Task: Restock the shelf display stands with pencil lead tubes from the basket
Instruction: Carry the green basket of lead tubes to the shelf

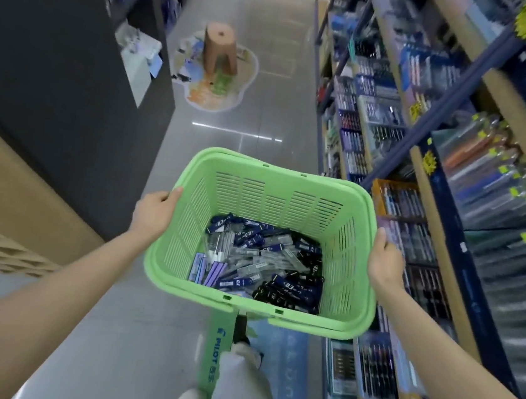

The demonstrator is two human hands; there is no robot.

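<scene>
so this looks like the very start of the job, nothing's on the shelves yet as far as i can tell. the green basket [274, 200] is held up in the aisle between both hands: left hand [154, 211] curls over the left rim, right hand [386, 262] clamps the right rim, thumbs on top. both are gripping the basket, neither holds a tube.

inside, the pencil lead tubes [261, 261] lie in a loose jumble across the bottom — navy packs, black ones, some clear cases and a few lilac ones at the left. it's only a shallow layer, well below the rim.

the shelf display stands [418, 259] run down the right side, just beside the basket, packed with pens and refills. too blurry to spot which slots need filling — i'd guess all the restocking is still ahead.
</scene>
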